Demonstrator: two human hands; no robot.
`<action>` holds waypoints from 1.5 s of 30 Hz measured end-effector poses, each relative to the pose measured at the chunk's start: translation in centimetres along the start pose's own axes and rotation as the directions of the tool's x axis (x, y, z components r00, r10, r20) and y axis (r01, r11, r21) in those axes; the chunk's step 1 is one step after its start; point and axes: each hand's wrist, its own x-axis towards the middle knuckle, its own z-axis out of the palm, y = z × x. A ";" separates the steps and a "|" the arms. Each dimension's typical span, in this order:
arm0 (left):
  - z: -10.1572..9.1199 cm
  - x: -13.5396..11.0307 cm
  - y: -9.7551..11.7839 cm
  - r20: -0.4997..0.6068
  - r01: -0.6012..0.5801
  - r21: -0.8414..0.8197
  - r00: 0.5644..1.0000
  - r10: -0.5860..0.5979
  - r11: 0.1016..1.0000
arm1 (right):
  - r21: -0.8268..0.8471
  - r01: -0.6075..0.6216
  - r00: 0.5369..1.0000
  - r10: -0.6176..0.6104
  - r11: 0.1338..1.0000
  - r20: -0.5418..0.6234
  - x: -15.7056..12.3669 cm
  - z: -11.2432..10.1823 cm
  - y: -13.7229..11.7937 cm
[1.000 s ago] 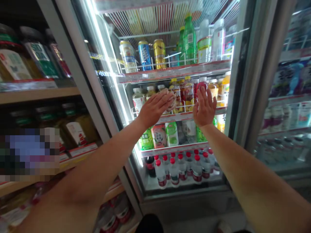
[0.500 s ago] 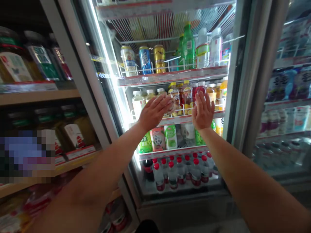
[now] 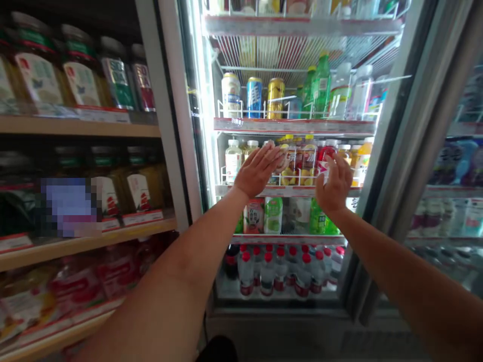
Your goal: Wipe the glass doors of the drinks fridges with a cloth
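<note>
My left hand point(image 3: 258, 171) is stretched out flat, fingers together, in front of the bottles on the second shelf point(image 3: 287, 191) of a lit drinks cooler. It is closest to a pale juice bottle point(image 3: 233, 160) and the yellow-capped bottles point(image 3: 307, 158) beside it. My right hand point(image 3: 334, 183) is further right on the same shelf. Its fingers curl around the lower part of a red drink bottle point(image 3: 327, 151), whose top shows above the hand.
Cans point(image 3: 253, 97) and green bottles point(image 3: 320, 83) stand on the shelf above, green and pink cartons point(image 3: 272, 215) below, red-capped water bottles point(image 3: 279, 266) at the bottom. Wooden shelves point(image 3: 79, 128) of jars are at left. A glass door frame point(image 3: 403, 146) slants at right.
The view has swung left and closer. My right hand went from a flat open palm to fingers curled at the red bottle. My left hand stays flat.
</note>
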 end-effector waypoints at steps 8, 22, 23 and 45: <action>0.0 -0.6 0.0 0.006 -0.017 -0.030 1.000 0.017 0.999 | -0.005 0.212 0.961 -0.207 0.977 0.181 8.8 0.9 -5.5; -2.6 -1.9 -1.0 0.191 0.029 -0.053 0.981 -0.018 0.998 | 0.028 0.144 0.958 -0.146 0.989 0.245 8.3 3.0 -5.8; -2.7 -1.6 -1.0 0.168 0.114 -0.019 0.980 -0.109 0.993 | 0.029 0.143 0.958 -0.146 0.989 0.246 8.3 3.0 -5.8; -1.3 -1.8 0.1 0.197 -0.246 -0.088 0.946 0.259 0.965 | 0.034 0.210 0.953 -0.212 0.977 0.216 7.7 2.5 -5.4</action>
